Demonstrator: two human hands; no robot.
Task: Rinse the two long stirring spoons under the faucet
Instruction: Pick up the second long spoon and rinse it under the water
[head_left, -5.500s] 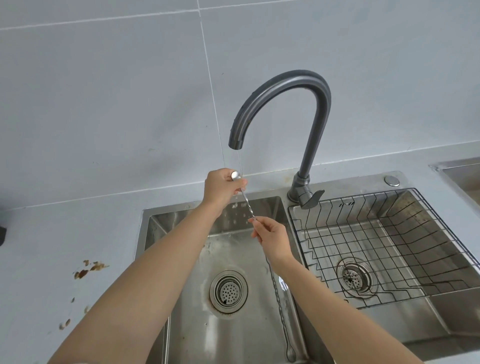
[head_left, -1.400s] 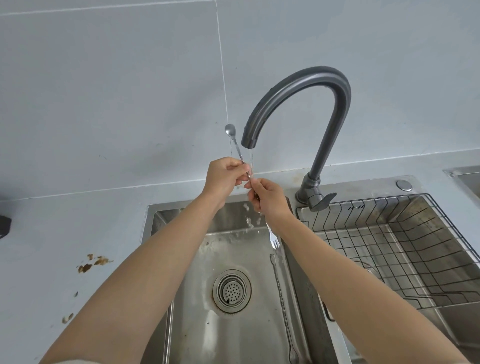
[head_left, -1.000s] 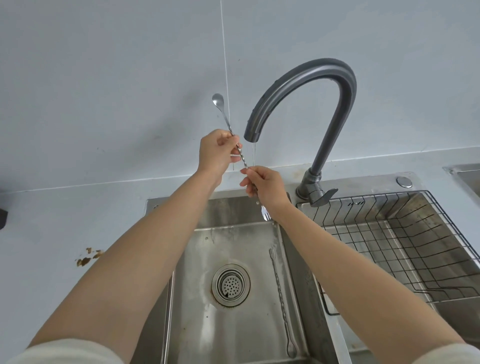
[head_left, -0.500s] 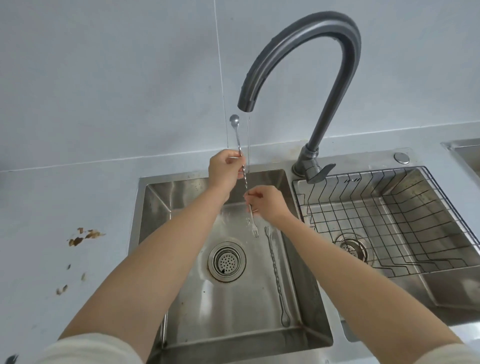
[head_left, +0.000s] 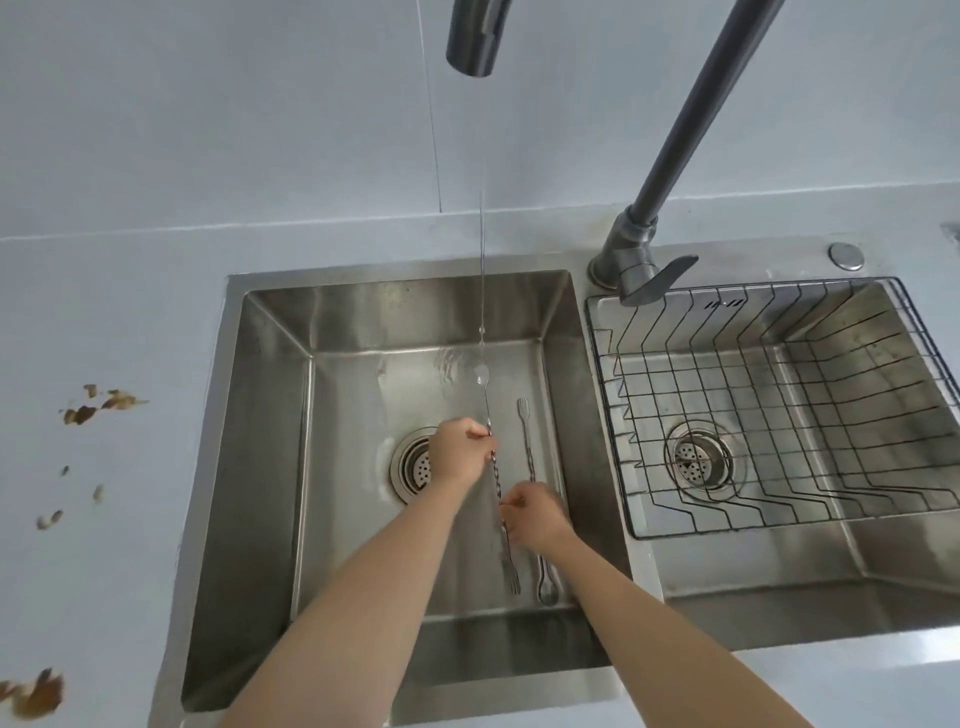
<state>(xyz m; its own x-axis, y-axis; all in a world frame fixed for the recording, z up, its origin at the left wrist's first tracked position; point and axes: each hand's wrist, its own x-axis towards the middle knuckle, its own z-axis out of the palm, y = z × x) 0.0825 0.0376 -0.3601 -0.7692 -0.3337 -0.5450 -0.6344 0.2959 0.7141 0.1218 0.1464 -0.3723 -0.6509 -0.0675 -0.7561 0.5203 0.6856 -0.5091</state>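
The grey tabletop (head_left: 104, 312) surrounds a steel sink whose left basin (head_left: 270, 441) catches a thin stream (head_left: 482, 260) from the dark faucet (head_left: 675, 130). The left hand (head_left: 460, 454) and right hand (head_left: 532, 517), slightly apart, both pinch one twisted stirring spoon (head_left: 497, 483), its bowl under the stream. The second spoon (head_left: 529, 452) lies on the basin floor just beside it.

both arms reach forward, left hand (head_left: 460, 449) ahead, right hand (head_left: 535, 517) nearer, both pinching one stirring spoon (head_left: 496, 479).
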